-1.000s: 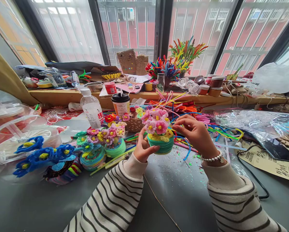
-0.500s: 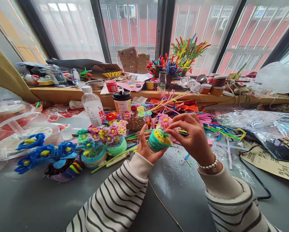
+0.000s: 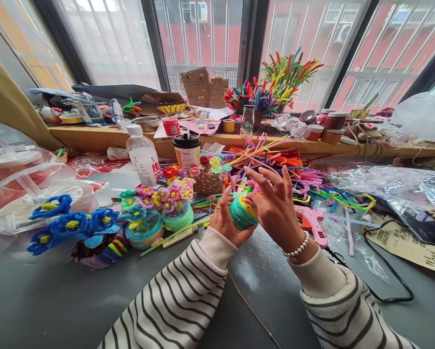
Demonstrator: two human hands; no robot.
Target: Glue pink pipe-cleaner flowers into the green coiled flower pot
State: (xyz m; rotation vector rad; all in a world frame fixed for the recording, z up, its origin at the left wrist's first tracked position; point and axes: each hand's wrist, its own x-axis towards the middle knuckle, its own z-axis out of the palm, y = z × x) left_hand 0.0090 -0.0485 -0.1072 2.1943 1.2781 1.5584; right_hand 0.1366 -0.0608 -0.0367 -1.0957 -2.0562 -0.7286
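My left hand (image 3: 226,220) is wrapped round a small pot (image 3: 241,214) wound in teal-green yarn-like strands, with yellow on its top. The pot is tilted towards my right hand (image 3: 277,208). That hand's thumb side presses on the pot's yellow top, while its other fingers are raised and spread. A pink pipe-cleaner flower (image 3: 253,184) shows partly behind my right fingers. Left of my hands stand similar pots with fuzzy flowers: a green one (image 3: 178,218), a striped one (image 3: 145,233) and a dark one with blue flowers (image 3: 99,249).
A pink glue gun (image 3: 314,225) lies beyond my right wrist, near a black cable (image 3: 395,298). Loose pipe cleaners (image 3: 286,162) pile up behind. A bottle (image 3: 143,160) and a lidded cup (image 3: 187,151) stand at the back left. A thin stick (image 3: 252,312) lies in front.
My right hand has moved slightly left and down; its pinch at the green piece on the pot has loosened and its fingers have spread. The glue gun now shows. The view has shifted a little.
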